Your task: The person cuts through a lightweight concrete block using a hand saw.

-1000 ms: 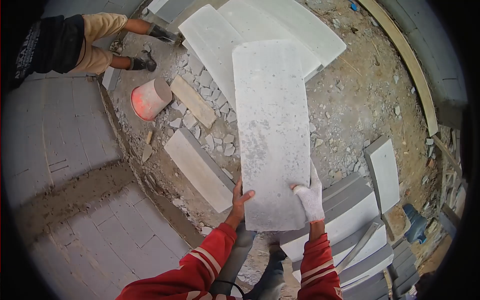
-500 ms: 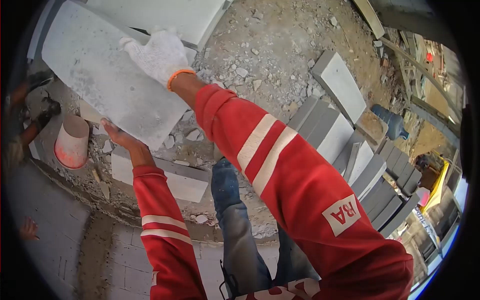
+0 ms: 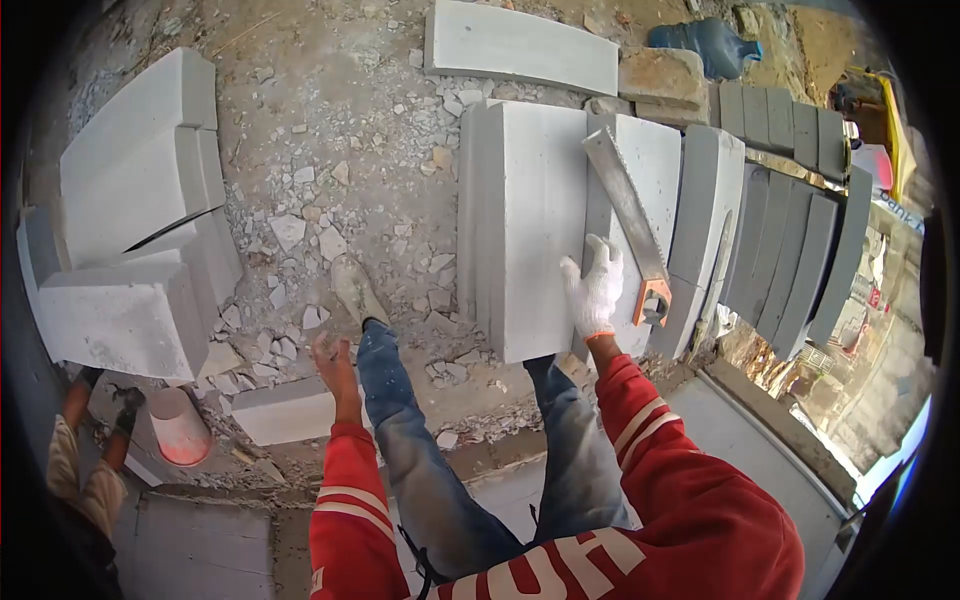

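Observation:
My right hand (image 3: 597,283), in a white knitted glove with an orange cuff, is over the pale grey blocks, fingers apart and holding nothing. Just to its right lies a handsaw (image 3: 628,195) with an orange handle, resting slantwise across the blocks. Beneath and left of the glove is a large pale block (image 3: 540,220) on a stack. My left hand (image 3: 337,368) is bare and hangs near my knee, its fingers loosely parted around nothing. Below it a long block (image 3: 290,411) lies on the rubble.
At the left, more pale blocks (image 3: 120,310) are piled up. A co-worker's dark-gloved hand (image 3: 128,405) is near a red-stained white bucket (image 3: 180,425). Broken chips (image 3: 290,232) litter the ground around my boot. Darker blocks (image 3: 785,255) and a blue water jug (image 3: 705,48) are on the right.
Both hands have come off the large block at the left. My view and body have turned right, and my gloved hand is now beside the saw over the other stack.

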A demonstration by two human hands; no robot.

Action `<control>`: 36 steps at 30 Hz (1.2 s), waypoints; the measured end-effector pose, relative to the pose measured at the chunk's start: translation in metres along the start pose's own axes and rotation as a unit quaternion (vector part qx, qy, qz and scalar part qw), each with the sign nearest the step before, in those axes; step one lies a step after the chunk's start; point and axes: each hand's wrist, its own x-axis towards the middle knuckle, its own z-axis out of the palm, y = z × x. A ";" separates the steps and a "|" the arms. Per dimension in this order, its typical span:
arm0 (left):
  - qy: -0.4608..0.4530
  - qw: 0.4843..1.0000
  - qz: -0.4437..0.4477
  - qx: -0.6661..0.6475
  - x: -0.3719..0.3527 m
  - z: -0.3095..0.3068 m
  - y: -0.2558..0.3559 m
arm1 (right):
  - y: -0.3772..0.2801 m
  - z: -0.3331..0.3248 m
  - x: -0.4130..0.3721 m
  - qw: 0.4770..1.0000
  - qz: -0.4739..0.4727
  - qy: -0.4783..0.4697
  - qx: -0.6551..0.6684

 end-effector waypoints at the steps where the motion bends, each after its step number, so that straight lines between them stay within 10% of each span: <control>1: -0.117 0.983 -0.138 -0.043 -0.041 0.040 0.038 | 0.044 -0.017 0.011 1.000 -0.009 0.019 -0.012; 4: -0.211 0.887 -0.369 -0.180 -0.106 0.142 -0.022 | 0.126 -0.042 0.020 0.998 0.004 0.046 0.044; 7: -0.083 0.765 -0.514 -0.380 -0.182 0.219 -0.068 | 0.144 -0.048 -0.015 0.988 -0.028 -0.016 0.150; 11: -0.088 0.676 -0.410 -0.606 -0.225 0.303 -0.125 | 0.118 -0.034 -0.109 0.960 -0.044 -0.113 0.253; 17: 0.007 0.718 -0.292 -0.632 -0.187 0.307 -0.113 | 0.106 0.011 -0.193 0.949 0.160 -0.064 0.266; 22: -0.088 0.786 -0.262 -0.553 -0.077 0.188 -0.037 | 0.099 0.031 -0.196 0.918 0.241 -0.110 0.296; 26: -0.061 0.978 -0.187 -0.064 0.002 0.138 -0.028 | 0.080 0.076 -0.184 0.885 0.256 -0.164 0.352; 29: -0.230 0.967 -0.032 -0.102 0.028 0.158 0.019 | 0.093 0.149 -0.160 0.739 0.371 -0.126 0.548; 32: -0.375 0.910 0.167 0.049 0.042 0.213 0.082 | 0.088 0.191 -0.110 0.706 0.378 -0.087 0.593; 36: -0.418 0.901 0.106 -0.044 0.049 0.232 0.087 | 0.072 0.226 -0.092 0.656 0.401 -0.126 0.627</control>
